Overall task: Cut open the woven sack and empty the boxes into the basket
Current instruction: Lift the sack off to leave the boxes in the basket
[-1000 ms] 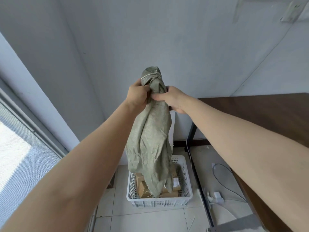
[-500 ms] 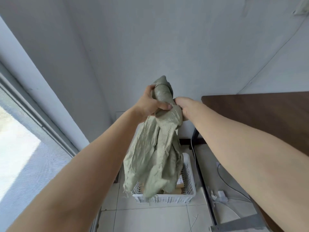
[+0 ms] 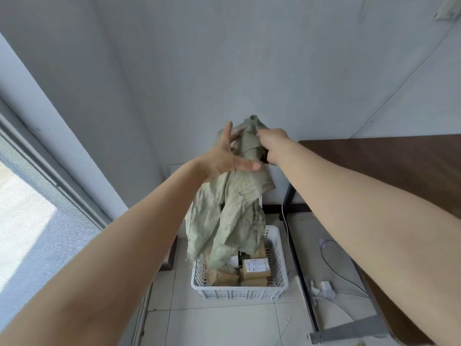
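A limp grey-green woven sack (image 3: 232, 216) hangs in the air above a white plastic basket (image 3: 239, 293) on the tiled floor. My right hand (image 3: 270, 143) grips the sack's tied, bunched top. My left hand (image 3: 224, 156) is spread with straight fingers against the left side of the sack's neck, thumb lying across the fabric. Several brown cardboard boxes (image 3: 254, 269) with white labels lie in the basket. The sack's frayed lower end dangles into the basket and hides part of the boxes.
A dark wooden table (image 3: 389, 171) on a black metal frame stands to the right of the basket. White cables and a power adapter (image 3: 326, 287) lie on the floor beneath it. A window frame (image 3: 50, 176) runs along the left; a grey wall is behind.
My left hand has let go of the sack's neck and spread open against it. The sack and both hands have sunk lower in view; the right hand keeps its grip.
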